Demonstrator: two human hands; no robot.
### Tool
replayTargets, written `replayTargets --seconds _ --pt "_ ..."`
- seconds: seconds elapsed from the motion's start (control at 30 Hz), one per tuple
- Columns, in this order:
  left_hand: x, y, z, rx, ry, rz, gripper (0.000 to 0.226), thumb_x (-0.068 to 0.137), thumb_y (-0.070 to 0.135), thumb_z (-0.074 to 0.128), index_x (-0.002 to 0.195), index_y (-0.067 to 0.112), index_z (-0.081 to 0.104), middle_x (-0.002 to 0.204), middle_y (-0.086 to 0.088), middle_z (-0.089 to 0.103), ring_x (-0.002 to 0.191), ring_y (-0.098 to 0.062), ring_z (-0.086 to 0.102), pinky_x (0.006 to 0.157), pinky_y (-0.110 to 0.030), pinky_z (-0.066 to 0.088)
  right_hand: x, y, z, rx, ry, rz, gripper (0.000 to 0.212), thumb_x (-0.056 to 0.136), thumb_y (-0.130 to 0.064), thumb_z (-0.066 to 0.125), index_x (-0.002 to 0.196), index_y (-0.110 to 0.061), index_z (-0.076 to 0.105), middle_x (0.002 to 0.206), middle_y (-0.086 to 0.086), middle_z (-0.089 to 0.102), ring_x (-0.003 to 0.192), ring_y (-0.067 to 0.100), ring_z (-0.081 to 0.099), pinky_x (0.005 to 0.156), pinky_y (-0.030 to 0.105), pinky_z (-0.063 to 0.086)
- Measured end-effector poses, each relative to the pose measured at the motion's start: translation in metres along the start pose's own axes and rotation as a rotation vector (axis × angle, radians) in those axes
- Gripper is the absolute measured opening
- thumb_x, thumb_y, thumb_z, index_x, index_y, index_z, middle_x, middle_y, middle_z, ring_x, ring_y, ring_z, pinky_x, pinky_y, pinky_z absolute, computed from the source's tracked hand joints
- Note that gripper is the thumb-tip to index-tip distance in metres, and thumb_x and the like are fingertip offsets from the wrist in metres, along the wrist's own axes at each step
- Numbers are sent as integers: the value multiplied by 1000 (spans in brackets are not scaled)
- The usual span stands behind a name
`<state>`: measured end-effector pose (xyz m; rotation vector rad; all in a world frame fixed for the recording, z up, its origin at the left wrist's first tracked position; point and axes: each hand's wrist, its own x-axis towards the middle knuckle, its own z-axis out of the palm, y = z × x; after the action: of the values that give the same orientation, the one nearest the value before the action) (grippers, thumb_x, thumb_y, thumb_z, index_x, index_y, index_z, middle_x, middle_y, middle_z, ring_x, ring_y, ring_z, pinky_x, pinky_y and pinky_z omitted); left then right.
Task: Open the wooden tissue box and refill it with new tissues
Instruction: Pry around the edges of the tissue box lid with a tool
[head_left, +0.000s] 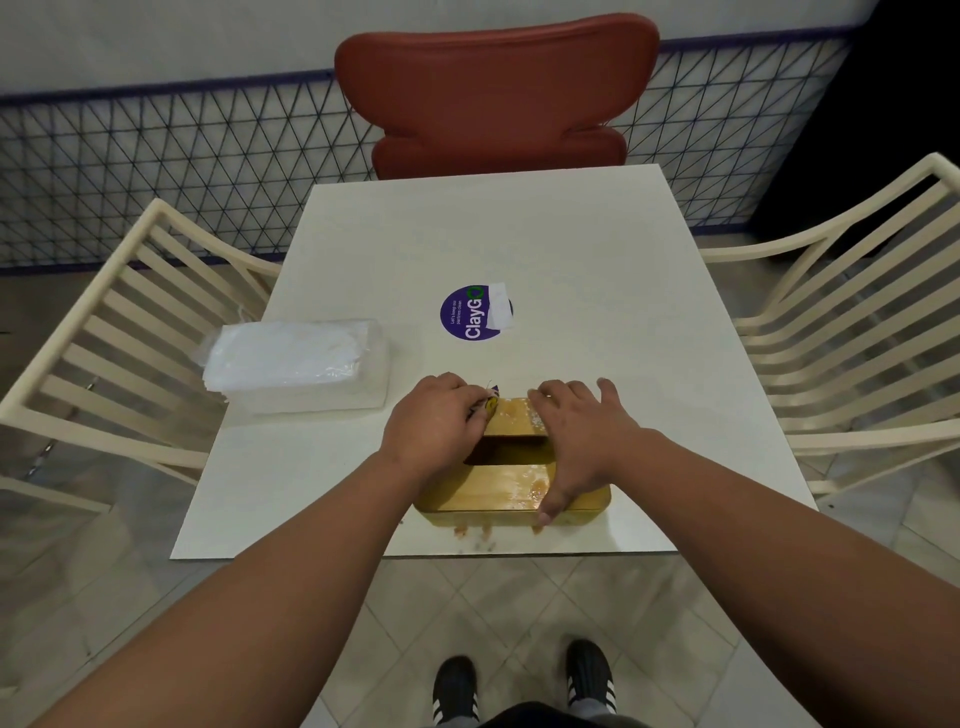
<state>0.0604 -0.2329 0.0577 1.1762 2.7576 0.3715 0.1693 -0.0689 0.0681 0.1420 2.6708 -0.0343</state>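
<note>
Head view, wooden tissue box (511, 480) under both hands, left hand (434, 426) curled on its far-left corner, right hand (579, 436) flat on top.

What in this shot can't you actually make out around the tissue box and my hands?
Head view only:
- Inside the wooden tissue box: slot is dark.
- Its far end: covered by left hand and right hand.
- Small item under the left fingers: mostly hidden.
- Small print on purple sticker: too small, partly taped over.

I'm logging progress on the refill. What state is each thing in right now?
wooden tissue box: closed, slot dark, no tissue showing
tissue pack: wrapped in clear plastic, lying on the table, untouched
left hand: pinching a small sticker-like piece at the box's far end
right hand: fingers spread, resting on the box
</note>
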Motion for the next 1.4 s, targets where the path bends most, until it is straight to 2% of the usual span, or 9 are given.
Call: replayTargets --seconds 0.27,0.47,0.63,0.8,0.93,1.1,1.17,1.3,1.4 --pt "23 21 3 18 -53 66 34 96 38 44 124 32 60 112 3 60 103 -18 50 81 -33 48 1 -1 0 -2 -3 8 144 40 -86 70 152 -19 9 153 2 20 139 26 22 112 58 11" --pt "5 15 5 80 -90 190 34 96 39 42 124 33 60 113 6 59 100 -16 49 77 -31 46 0 0 2 14 8 3 142 38 -85 70 151 -21 11 152 1 20 138 26 22 112 58 12" --pt "7 10 3 114 -59 134 34 96 38 42 122 33 63 112 5 60 99 -17 49 76 -30 46 1 0 2 20 -3 6 142 40 -85 70 152 -21 9 154 1 18 140 26 20 112 58 11" --pt "2 18 3 127 -73 203 34 97 41 40 123 35 62 115 4 58 100 -18 49 76 -31 45 0 -1 1 16 -4 4 140 41 -84 71 151 -22 11 153 1 19 139 26 21 112 58 11" --pt "-1 0 -4 169 -94 167 34 97 41 40 124 39 60 118 5 56 102 -16 47 76 -27 41 1 0 0 19 -5 6 140 40 -84 71 151 -22 12 153 1 20 138 27 22 112 58 12" --pt "-1 19 0 153 -106 231 34 97 40 39 126 41 58 115 3 56 101 -19 47 79 -33 45 1 -1 0 6 1 2 139 40 -85 70 150 -23 13 152 1 22 138 27 23 112 58 12" --pt "4 15 0 164 -88 215 34 97 41 38 125 42 58 115 3 56 100 -19 48 77 -31 44 1 0 -1 10 -6 4 139 40 -85 70 150 -23 12 153 1 21 138 27 22 112 58 12" --pt "0 -6 -2 141 -67 73 33 96 38 40 122 41 60 116 5 55 103 -18 47 77 -29 43 0 -1 -2 15 -14 6 139 42 -84 71 151 -23 10 154 1 19 139 27 21 113 57 11" --pt "-4 4 4 61 -75 88 32 95 41 42 121 39 62 114 5 55 103 -17 47 79 -31 45 0 -1 -1 11 -11 6 140 41 -85 70 151 -22 10 153 1 20 139 27 22 113 58 12"
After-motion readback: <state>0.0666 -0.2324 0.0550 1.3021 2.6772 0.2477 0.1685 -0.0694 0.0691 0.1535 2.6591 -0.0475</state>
